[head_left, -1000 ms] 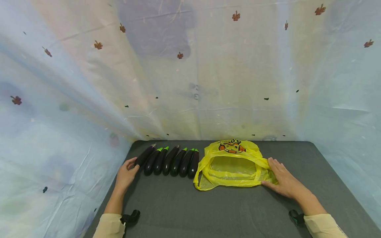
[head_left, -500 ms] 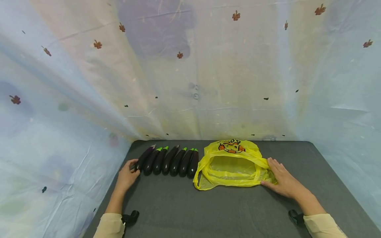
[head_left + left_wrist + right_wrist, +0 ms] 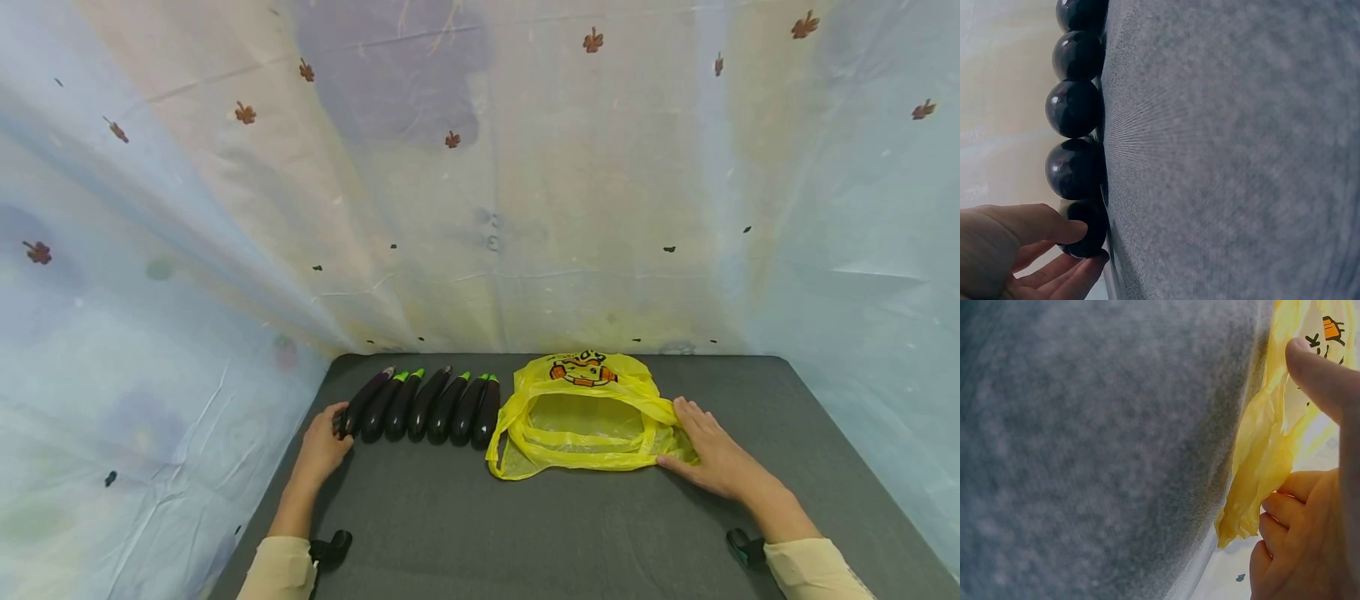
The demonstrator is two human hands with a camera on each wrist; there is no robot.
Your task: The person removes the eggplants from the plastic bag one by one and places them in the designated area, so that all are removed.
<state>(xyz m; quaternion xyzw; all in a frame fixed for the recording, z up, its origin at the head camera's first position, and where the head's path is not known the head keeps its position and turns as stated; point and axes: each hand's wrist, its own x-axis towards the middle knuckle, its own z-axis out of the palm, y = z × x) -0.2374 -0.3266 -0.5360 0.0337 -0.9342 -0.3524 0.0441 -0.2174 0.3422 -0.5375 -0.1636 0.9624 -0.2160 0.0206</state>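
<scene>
Several dark, glossy eggplants (image 3: 402,410) lie side by side in a row, stems toward the back wall. At the row's left end my left hand (image 3: 318,446) holds the rounded near end of the outermost eggplant (image 3: 366,400). In the left wrist view, the thumb (image 3: 1071,230) presses one side of that eggplant (image 3: 1088,234) and the fingers reach round the other. A yellow plastic bag (image 3: 581,454) with an orange and black print lies to the right of the row, its mouth spread toward me. My right hand (image 3: 716,458) rests with extended fingers on the bag's right side.
Everything lies on a dark grey tabletop (image 3: 480,533). A pale patterned sheet (image 3: 525,208) hangs behind the table's far edge and along its sides. Black straps with mounts (image 3: 330,548) are worn at both wrists.
The leftmost eggplant has come slightly nearer to me and settled against its neighbour, the left hand moving with it. The right hand and the bag have stayed in place.
</scene>
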